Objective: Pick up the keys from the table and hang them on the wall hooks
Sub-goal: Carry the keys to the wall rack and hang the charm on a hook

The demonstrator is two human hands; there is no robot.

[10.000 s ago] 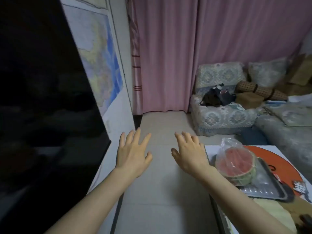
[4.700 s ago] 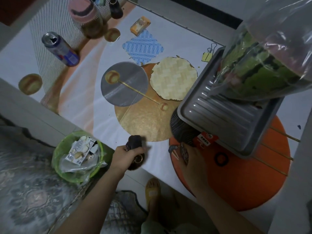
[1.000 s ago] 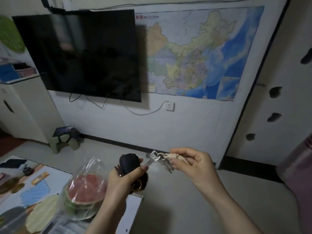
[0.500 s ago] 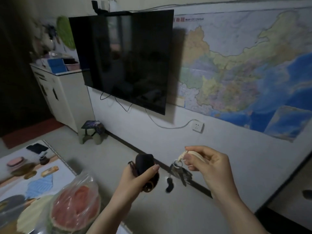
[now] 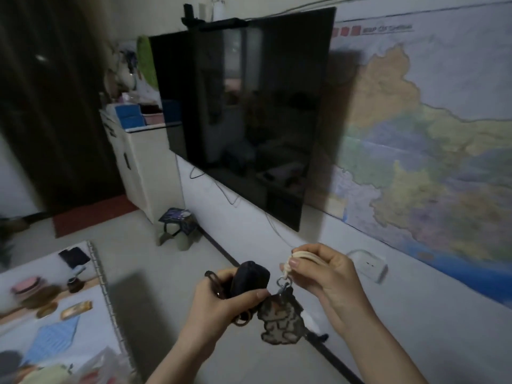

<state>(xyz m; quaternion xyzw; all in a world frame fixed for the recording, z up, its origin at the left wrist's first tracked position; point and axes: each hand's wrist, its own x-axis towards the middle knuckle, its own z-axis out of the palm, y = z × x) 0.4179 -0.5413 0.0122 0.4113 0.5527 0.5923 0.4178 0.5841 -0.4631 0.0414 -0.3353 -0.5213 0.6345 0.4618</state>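
My left hand (image 5: 221,297) grips a dark key pouch (image 5: 250,277) with a brass ring (image 5: 242,319) dangling under it. My right hand (image 5: 324,275) pinches a cream cord loop (image 5: 303,256). From the cord hangs a metal ring and a flat pixel-pattern charm (image 5: 281,320). Both hands are held up in front of the white wall, close together. No wall hooks can be made out; some blurred items hang on the far wall beside the green object (image 5: 146,62).
A black TV (image 5: 243,112) and a large map (image 5: 432,139) hang on the wall, with a socket (image 5: 367,264) below. A white cabinet (image 5: 141,167) and a small stool (image 5: 177,225) stand against the wall. The table (image 5: 55,314) with small items lies at lower left.
The view has swung left along the wall toward the TV and cabinet. Both hands stay shut on their key bunches. The charm now hangs in plain sight under my right hand.
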